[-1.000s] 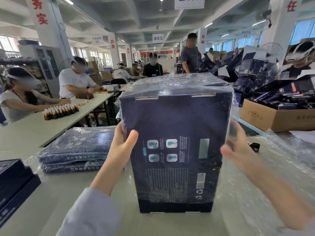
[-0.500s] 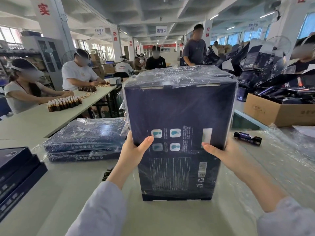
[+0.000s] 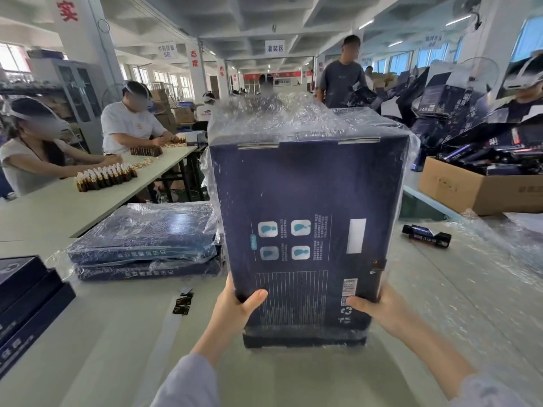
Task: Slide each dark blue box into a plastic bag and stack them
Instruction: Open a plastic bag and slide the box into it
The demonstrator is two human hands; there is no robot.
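Wht pillars [image 3: 94,69], windows [image 3: 430,57], long tables [image 3: 58,210]

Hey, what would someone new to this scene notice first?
A tall dark blue box, sheathed in a clear plastic bag, stands upright dead centre, gripped near its bottom corners by the left hand and right hand. Left of it a stack of two bagged boxes lies flat on the table; right of it lies a small dark bottle.

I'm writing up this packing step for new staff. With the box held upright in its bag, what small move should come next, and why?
Probably tip the dark blue box left and lay it on the bagged stack. The plastic bag already wraps it, the left hand and right hand grip its lower sides, and the stack lies flat just beside it.
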